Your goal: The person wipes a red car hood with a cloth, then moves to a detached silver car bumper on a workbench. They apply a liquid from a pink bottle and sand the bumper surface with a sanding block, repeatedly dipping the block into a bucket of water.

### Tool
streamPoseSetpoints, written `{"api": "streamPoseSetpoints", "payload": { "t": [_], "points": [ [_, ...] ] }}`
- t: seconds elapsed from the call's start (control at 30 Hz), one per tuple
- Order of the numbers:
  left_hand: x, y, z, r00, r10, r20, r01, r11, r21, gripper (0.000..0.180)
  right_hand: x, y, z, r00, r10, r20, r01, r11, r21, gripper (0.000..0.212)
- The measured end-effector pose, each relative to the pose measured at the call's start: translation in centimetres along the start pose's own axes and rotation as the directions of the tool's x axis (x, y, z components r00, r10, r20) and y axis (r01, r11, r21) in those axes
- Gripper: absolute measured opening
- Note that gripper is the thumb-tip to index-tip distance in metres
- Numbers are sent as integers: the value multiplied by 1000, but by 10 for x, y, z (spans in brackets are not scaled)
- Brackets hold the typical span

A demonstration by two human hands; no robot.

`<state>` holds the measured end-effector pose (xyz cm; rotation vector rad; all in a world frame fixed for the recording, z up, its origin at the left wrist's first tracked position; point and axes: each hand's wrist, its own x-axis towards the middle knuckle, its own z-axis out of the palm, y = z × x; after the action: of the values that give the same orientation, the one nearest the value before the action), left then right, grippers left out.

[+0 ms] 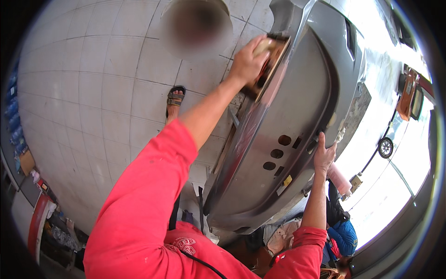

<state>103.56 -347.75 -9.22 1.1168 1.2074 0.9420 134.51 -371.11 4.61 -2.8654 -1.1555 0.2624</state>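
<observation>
A long grey car bumper (297, 88) lies in front of me, running from the lower middle to the upper right. My left hand (251, 60) is closed round the handle of a sanding block (274, 65), whose flat face lies along the bumper's left edge. The block is somewhat blurred. A pinkish strip and scuffed patches show along that edge. On the bumper's right side my right hand (324, 156) grips the rim beside an opening, thumb on the surface; its other fingers are partly hidden. Several rounded holes (277, 154) are cut in the middle panel.
A round, pale-rimmed thing with a blurred middle (197, 28) stands on the tiled floor (107, 79). A sandalled foot (175, 98) is left of the bumper. Beyond my right hand is a pink cylinder (340, 179). Blue cloth (344, 237) and clutter lie lower right.
</observation>
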Motion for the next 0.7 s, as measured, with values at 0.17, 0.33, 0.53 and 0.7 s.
{"api": "streamPoseSetpoints", "payload": {
  "t": [0.17, 0.33, 0.53, 0.7],
  "points": [
    [-49, -13, -13, 999, 32, 10, -31, 995, -100, 57, 1, -6, -4, 1000, 13, 22, -13, 1000, -10, 89],
    [-187, -41, -46, 976, -170, 133, 192, 966, -174, 61, -13, -22, -17, 995, 71, 75, -71, 997, 6, 103],
    [3, -15, -18, 985, 77, 155, -61, 993, -105, 56, -4, -8, -6, 1000, -2, 29, 1, 999, 45, 84],
    [-59, -19, -24, 995, 48, 84, -44, 998, -50, 56, -5, -12, -6, 997, 63, 50, -64, 998, 14, 86]
  ]
}}
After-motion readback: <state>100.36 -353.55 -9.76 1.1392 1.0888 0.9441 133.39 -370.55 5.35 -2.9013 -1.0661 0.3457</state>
